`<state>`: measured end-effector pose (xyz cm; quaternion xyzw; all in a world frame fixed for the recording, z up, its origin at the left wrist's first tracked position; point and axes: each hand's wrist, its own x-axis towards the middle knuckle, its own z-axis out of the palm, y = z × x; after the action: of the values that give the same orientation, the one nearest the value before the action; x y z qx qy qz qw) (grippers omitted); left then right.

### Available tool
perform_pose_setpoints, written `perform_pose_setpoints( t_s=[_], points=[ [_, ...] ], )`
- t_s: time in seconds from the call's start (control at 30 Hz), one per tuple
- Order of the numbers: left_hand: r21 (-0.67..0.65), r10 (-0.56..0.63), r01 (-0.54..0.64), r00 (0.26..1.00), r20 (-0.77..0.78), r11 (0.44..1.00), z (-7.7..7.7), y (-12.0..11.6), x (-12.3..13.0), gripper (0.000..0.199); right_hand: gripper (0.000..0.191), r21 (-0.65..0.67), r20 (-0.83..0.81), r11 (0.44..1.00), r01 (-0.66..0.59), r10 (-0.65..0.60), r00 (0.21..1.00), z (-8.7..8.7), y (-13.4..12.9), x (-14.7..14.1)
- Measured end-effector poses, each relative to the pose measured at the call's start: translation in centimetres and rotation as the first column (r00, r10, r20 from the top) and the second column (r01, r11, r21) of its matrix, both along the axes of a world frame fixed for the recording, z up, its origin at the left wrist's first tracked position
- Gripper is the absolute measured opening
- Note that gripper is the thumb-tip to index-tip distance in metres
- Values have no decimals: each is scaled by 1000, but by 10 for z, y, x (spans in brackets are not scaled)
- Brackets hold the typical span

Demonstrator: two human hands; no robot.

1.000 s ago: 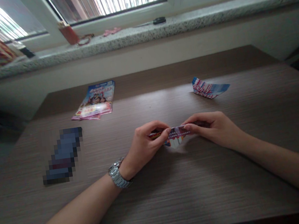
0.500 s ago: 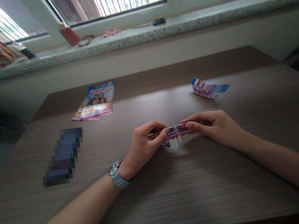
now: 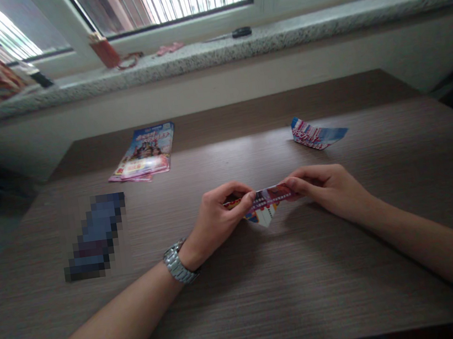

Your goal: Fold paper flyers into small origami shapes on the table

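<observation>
A folded, colourful printed paper (image 3: 265, 204) is stretched between my two hands, with a pale pointed flap hanging toward me. My left hand (image 3: 226, 214), with a metal watch (image 3: 180, 262) on its wrist, pinches the paper's left end between thumb and fingers. The right end is pinched by my right hand (image 3: 324, 187). Beyond my right hand, another folded blue and red paper (image 3: 317, 135) rests on the table.
On the table (image 3: 244, 300), a stack of printed leaflets (image 3: 144, 152) lies at back left, a pixelated dark object (image 3: 97, 234) nearer. The stone windowsill (image 3: 195, 57) holds a reddish-brown item (image 3: 105, 51), a black-handled tool (image 3: 241, 32) and bags.
My right hand has slid slightly to the right along the paper's edge, and more of the print shows between my hands. My left hand is almost unmoved.
</observation>
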<state>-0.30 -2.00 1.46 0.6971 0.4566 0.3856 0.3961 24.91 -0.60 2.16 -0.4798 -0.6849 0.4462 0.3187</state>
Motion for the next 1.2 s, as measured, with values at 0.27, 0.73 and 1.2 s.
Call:
perform_pose_setpoints(
  t_s=[0.27,0.73,1.2],
  points=[
    [-4,-19,19,1000,-1,1000,1,1,0,18,33,72,44,997,-5,2,999,-2,1,0],
    [-1,-52,52,999,-10,999,0,-1,-1,20,31,15,-35,999,-31,31,999,-2,-2,-1],
    [40,-56,58,998,-38,998,3,-3,2,17,31,62,33,994,-95,93,995,-2,-3,-4]
  ],
)
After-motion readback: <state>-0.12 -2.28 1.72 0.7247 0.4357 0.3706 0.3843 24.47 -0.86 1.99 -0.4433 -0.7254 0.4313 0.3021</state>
